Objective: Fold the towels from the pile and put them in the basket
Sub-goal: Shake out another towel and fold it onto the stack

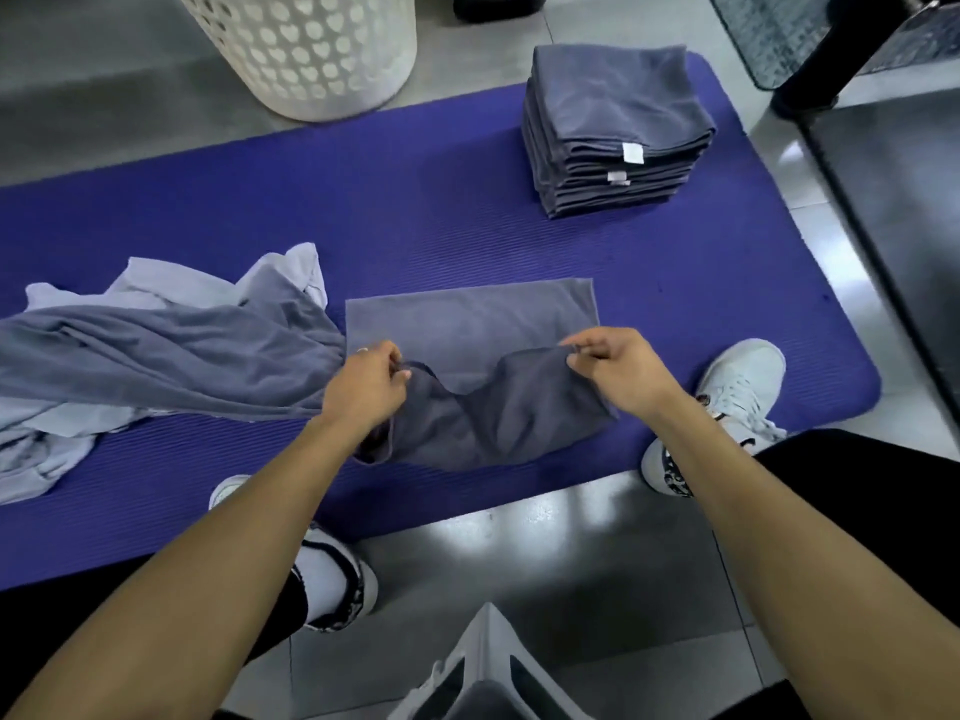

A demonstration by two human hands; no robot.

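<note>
On the ribbed purple mat, a dark grey cloth towel lies mid-fold: the left hand and right hand each pinch a near corner, raised. Next, I judge, carry that edge to meet the far one squarely, before the white perforated basket
</note>
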